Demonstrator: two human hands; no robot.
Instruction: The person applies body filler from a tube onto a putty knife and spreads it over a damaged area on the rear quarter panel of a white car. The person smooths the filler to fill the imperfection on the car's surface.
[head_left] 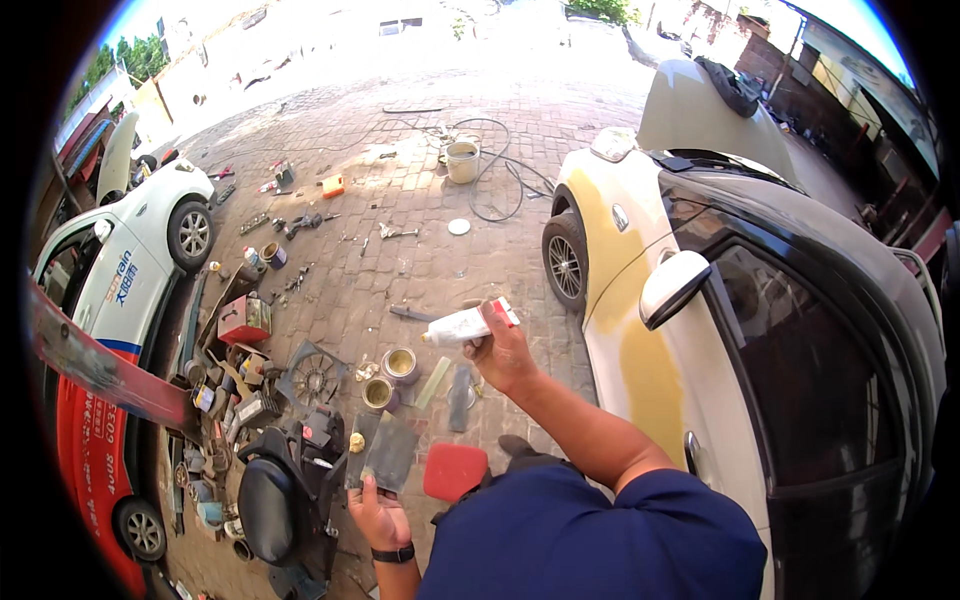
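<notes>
Head view: a white and black car (760,300) with yellow filler patches on its door and fender stands at the person's right on the brick paving (400,170). A white and red car (110,300) stands at the left, well apart. Two open tins (390,378) sit on the paving near scattered tools. The left hand (378,515) holds a flat grey board (382,450) low in front, thumb pressed on its lower edge. The right hand (503,352) is raised, fingers closed around a white tube (468,324) with a red end, held roughly level.
</notes>
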